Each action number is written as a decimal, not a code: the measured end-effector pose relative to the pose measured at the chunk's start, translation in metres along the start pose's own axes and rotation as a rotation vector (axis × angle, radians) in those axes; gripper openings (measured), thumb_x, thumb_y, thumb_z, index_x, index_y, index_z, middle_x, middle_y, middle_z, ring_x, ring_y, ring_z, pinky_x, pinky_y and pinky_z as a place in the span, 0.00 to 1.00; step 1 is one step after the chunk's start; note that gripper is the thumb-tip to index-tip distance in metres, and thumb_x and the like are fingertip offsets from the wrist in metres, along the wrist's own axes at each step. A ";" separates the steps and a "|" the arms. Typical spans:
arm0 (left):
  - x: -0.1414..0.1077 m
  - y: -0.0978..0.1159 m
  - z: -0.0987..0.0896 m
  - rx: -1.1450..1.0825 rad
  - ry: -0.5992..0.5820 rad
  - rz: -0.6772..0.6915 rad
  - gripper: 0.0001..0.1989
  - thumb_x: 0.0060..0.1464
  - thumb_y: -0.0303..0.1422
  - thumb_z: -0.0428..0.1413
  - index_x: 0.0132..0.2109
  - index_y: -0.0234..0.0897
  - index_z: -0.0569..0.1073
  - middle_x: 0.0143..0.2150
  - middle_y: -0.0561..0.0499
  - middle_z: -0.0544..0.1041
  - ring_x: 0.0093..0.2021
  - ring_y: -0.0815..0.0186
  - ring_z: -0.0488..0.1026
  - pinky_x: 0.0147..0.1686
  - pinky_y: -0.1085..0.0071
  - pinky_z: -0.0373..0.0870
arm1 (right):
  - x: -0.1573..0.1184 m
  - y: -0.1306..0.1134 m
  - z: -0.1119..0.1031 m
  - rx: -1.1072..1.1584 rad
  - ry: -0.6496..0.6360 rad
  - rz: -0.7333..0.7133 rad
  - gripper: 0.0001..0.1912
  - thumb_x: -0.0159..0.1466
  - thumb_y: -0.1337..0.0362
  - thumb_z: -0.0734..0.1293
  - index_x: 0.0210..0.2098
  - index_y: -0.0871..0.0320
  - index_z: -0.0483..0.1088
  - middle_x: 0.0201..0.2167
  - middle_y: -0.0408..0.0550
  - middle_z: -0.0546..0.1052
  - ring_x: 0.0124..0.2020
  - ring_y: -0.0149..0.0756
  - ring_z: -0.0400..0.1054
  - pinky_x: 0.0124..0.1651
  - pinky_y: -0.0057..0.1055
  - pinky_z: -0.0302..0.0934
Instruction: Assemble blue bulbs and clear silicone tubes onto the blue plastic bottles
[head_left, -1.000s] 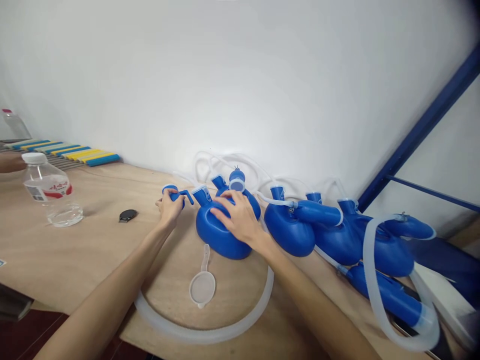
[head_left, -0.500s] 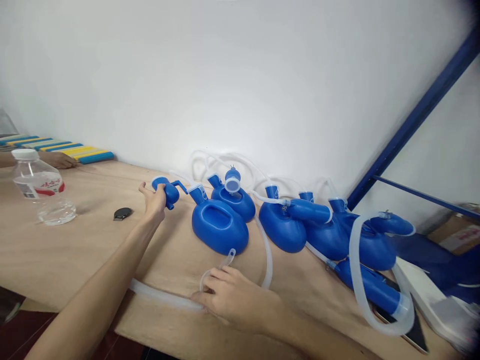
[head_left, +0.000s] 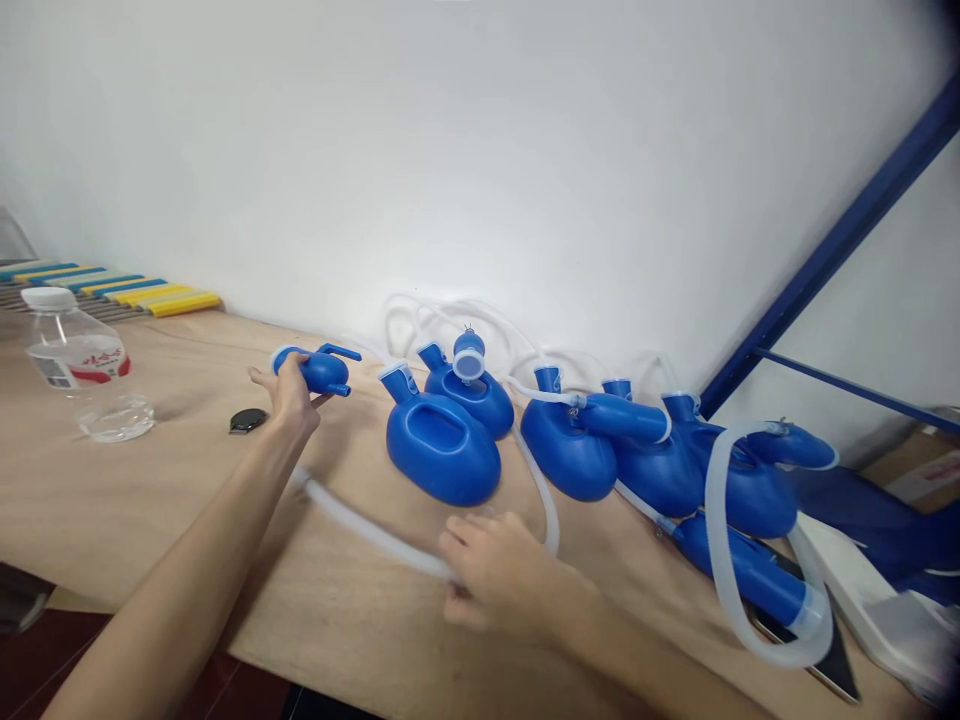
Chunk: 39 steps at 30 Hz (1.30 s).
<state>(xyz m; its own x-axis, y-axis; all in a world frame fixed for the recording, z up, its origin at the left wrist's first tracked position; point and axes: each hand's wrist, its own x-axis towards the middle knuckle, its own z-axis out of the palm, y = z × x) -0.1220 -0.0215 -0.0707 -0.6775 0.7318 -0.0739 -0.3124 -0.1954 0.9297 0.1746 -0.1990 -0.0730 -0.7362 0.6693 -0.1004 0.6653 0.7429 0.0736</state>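
Observation:
My left hand is wrapped round a small blue plastic piece with two prongs pointing right, held above the table. Lower and to the right, my right hand is closed on a translucent white hose, whose free end lies below my left wrist. The right fingers are blurred. Between and beyond the hands sits a blue bottle with a handle opening and a white-rimmed neck. Behind it stands a second blue bottle, with a small blue cup-like piece on it.
More blue bottles with hoses and blue tubes extend rightward. A water bottle, a round black object and yellow and blue strips are at left. A phone lies at right, near a blue frame.
My left hand has moved left, turning the blue piece. My right hand has gone right with the hose, whose free end now shows. The other person's hand at far left is gone.

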 end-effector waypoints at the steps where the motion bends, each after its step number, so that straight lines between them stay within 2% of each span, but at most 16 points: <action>1: 0.002 0.001 -0.001 -0.037 0.010 -0.050 0.46 0.53 0.35 0.58 0.72 0.53 0.44 0.72 0.38 0.54 0.61 0.47 0.71 0.38 0.58 0.82 | -0.004 0.004 -0.011 0.029 0.009 0.075 0.10 0.67 0.57 0.66 0.40 0.58 0.70 0.42 0.48 0.77 0.36 0.40 0.71 0.29 0.35 0.47; 4: 0.003 0.003 -0.001 -0.177 0.060 -0.200 0.42 0.48 0.31 0.61 0.67 0.52 0.53 0.67 0.41 0.61 0.54 0.52 0.76 0.39 0.55 0.83 | -0.015 0.020 -0.036 0.078 0.086 0.276 0.04 0.68 0.63 0.64 0.38 0.57 0.67 0.39 0.46 0.76 0.32 0.36 0.68 0.28 0.35 0.41; 6: -0.001 0.005 0.001 -0.230 0.063 -0.204 0.34 0.48 0.31 0.62 0.60 0.50 0.58 0.65 0.43 0.64 0.52 0.54 0.76 0.39 0.55 0.83 | -0.019 0.033 -0.043 0.119 0.135 0.333 0.05 0.70 0.65 0.62 0.36 0.56 0.66 0.36 0.44 0.76 0.30 0.35 0.67 0.29 0.34 0.41; 8: -0.009 0.005 0.005 -0.216 0.030 -0.120 0.28 0.49 0.33 0.63 0.54 0.48 0.59 0.63 0.44 0.66 0.52 0.54 0.76 0.39 0.56 0.83 | -0.021 0.045 -0.045 0.220 0.166 0.355 0.07 0.72 0.64 0.60 0.38 0.55 0.67 0.36 0.44 0.76 0.32 0.35 0.68 0.30 0.33 0.45; 10: -0.020 0.004 0.010 -0.166 -0.050 0.009 0.25 0.49 0.36 0.64 0.50 0.46 0.60 0.60 0.46 0.67 0.53 0.55 0.76 0.39 0.58 0.83 | -0.024 0.056 -0.046 0.390 0.182 0.380 0.07 0.73 0.59 0.61 0.42 0.54 0.69 0.39 0.44 0.78 0.36 0.37 0.71 0.34 0.33 0.53; 13: -0.037 0.000 0.018 -0.125 -0.215 0.184 0.27 0.46 0.38 0.67 0.48 0.44 0.61 0.53 0.48 0.71 0.53 0.56 0.75 0.40 0.61 0.83 | -0.029 0.074 -0.052 0.633 0.232 0.409 0.13 0.72 0.52 0.64 0.46 0.53 0.72 0.41 0.44 0.79 0.40 0.39 0.73 0.40 0.34 0.60; 15: -0.047 -0.004 0.022 -0.115 -0.318 0.253 0.30 0.44 0.39 0.69 0.49 0.43 0.61 0.49 0.49 0.72 0.51 0.57 0.76 0.39 0.62 0.82 | -0.034 0.088 -0.056 0.701 0.313 0.423 0.16 0.71 0.50 0.64 0.46 0.54 0.75 0.41 0.46 0.79 0.41 0.41 0.73 0.44 0.36 0.62; 19: -0.057 -0.013 0.025 -0.085 -0.463 0.280 0.32 0.43 0.41 0.71 0.49 0.43 0.62 0.48 0.49 0.72 0.49 0.58 0.76 0.38 0.61 0.82 | -0.040 0.115 -0.057 0.767 0.471 0.475 0.20 0.69 0.49 0.65 0.47 0.57 0.78 0.41 0.50 0.80 0.39 0.42 0.72 0.43 0.38 0.65; 23: -0.060 -0.018 0.027 -0.108 -0.512 0.226 0.34 0.40 0.39 0.73 0.51 0.45 0.64 0.50 0.49 0.71 0.52 0.55 0.76 0.40 0.57 0.82 | -0.045 0.130 -0.055 0.845 0.477 0.486 0.24 0.65 0.47 0.67 0.49 0.59 0.78 0.34 0.49 0.78 0.35 0.40 0.71 0.38 0.36 0.66; 26: -0.058 -0.016 0.029 -0.202 -0.499 0.157 0.31 0.42 0.38 0.72 0.51 0.44 0.67 0.53 0.48 0.73 0.53 0.54 0.76 0.43 0.55 0.82 | -0.049 0.132 -0.058 0.872 0.442 0.477 0.25 0.64 0.45 0.68 0.48 0.59 0.79 0.32 0.48 0.77 0.33 0.39 0.70 0.37 0.35 0.65; 31: -0.043 -0.012 0.026 -0.321 -0.287 0.055 0.21 0.48 0.38 0.69 0.45 0.39 0.71 0.55 0.44 0.76 0.52 0.55 0.78 0.48 0.57 0.82 | -0.054 0.128 -0.063 0.898 0.442 0.474 0.23 0.64 0.45 0.69 0.46 0.57 0.80 0.32 0.47 0.76 0.31 0.36 0.68 0.35 0.34 0.63; 35: -0.033 -0.014 0.022 -0.256 -0.193 0.021 0.21 0.46 0.37 0.69 0.45 0.39 0.71 0.54 0.45 0.76 0.52 0.54 0.78 0.50 0.57 0.82 | -0.054 0.128 -0.063 0.915 0.471 0.485 0.23 0.64 0.45 0.69 0.46 0.57 0.79 0.32 0.46 0.77 0.31 0.37 0.68 0.35 0.34 0.64; 39: -0.036 -0.015 0.022 -0.262 -0.177 -0.033 0.23 0.46 0.36 0.70 0.47 0.39 0.71 0.54 0.45 0.76 0.53 0.54 0.78 0.50 0.58 0.82 | -0.055 0.127 -0.063 0.922 0.485 0.498 0.24 0.64 0.45 0.69 0.47 0.57 0.79 0.33 0.47 0.77 0.32 0.38 0.69 0.37 0.35 0.65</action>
<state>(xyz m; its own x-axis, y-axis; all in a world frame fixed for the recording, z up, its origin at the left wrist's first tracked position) -0.0778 -0.0307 -0.0741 -0.5447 0.8384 -0.0165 -0.5085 -0.3146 0.8015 0.2919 -0.1403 0.0048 -0.2042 0.9685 0.1425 0.5861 0.2376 -0.7746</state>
